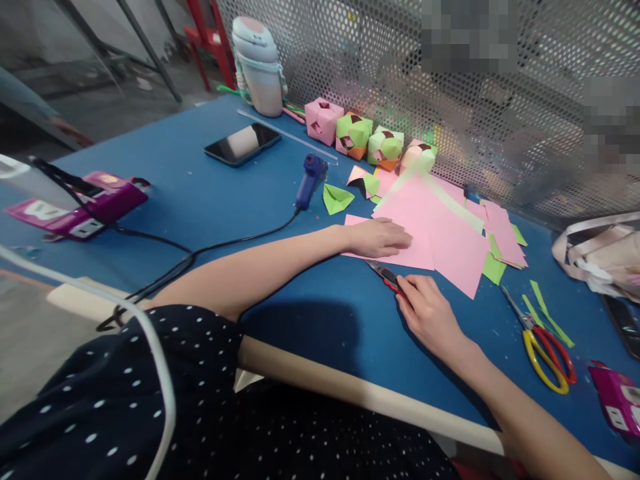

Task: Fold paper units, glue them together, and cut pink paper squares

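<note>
My left hand (379, 238) lies flat, palm down, on a sheet of pink paper (420, 251) with its fingers stretched out. Just below it, my right hand (425, 307) is closed around a red and black cutter (389, 275). The cutter's metal tip points up and left, by the lower edge of the pink paper. More pink sheets (463, 257) spread out to the right, with a pale strip across them. A folded green paper piece (337, 199) and a blue glue gun (311, 181) lie beyond my left forearm.
Several folded paper cubes (324, 121) line the mesh panel. Scissors (543, 347) and green strips lie at the right. A phone (243, 144), a bottle (259, 67) and a purple power strip (95, 200) stand or lie left. A black cord crosses the blue table (300, 320).
</note>
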The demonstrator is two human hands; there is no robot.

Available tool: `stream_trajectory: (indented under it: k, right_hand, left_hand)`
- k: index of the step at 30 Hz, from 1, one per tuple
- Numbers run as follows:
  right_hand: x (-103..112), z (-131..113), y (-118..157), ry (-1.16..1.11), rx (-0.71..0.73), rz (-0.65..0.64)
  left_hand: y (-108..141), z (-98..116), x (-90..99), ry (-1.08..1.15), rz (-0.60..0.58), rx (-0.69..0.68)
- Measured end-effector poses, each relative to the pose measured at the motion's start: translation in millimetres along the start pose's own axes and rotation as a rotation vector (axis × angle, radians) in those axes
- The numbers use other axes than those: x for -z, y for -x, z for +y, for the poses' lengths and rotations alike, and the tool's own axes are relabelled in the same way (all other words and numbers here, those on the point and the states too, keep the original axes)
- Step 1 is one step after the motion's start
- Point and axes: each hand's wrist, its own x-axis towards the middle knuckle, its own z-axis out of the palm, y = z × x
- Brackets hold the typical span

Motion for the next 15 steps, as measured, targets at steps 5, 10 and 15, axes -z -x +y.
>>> stream_trajectory:
  k: [5,10,15]
  right_hand:
    - [1.1,-1.1,-0.4,0.018,-0.011,0.000]
    - [0.3,-0.4,1.1,0.034,-0.021,-0.001]
    - [0.7,0.1,2.9,0.030,-0.034,-0.008]
  left_hand:
    - [-0.6,2.9,6.8,0.073,0.085,0.019]
    - [-1.5,3.4,20.7,0.063,-0.054,0.090]
    - [19.2,-12.6,22.8,-0.044,-0.056,0.010]
